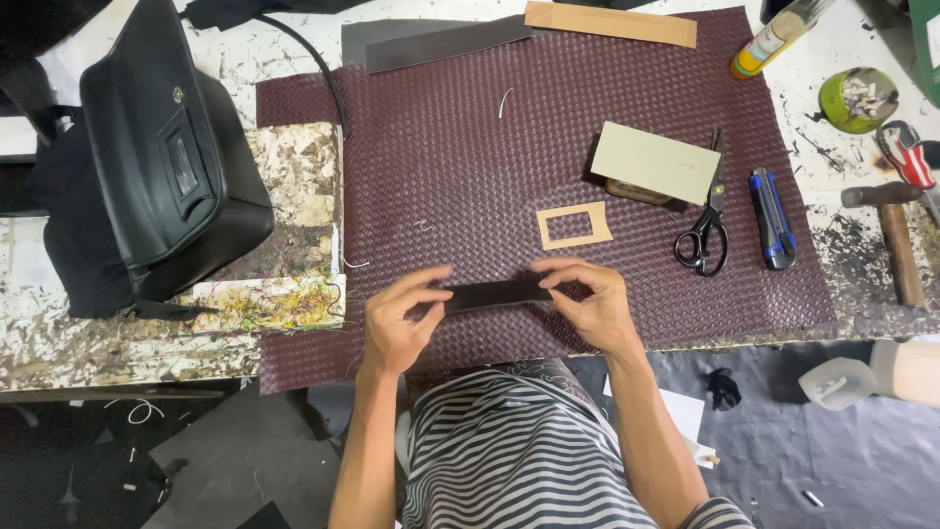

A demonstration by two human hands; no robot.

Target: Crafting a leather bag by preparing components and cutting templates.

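Low in the frame's centre, over the maroon woven sheet (509,157), left hand (397,323) and right hand (592,304) each pinch an end of the dark leather strip (494,294), lying crosswise between them.

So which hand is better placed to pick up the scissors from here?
Right, probably. The scissors lie on the maroon woven sheet, up and to the right of the right hand. The left hand is farther away. Both hands pinch the dark strip.
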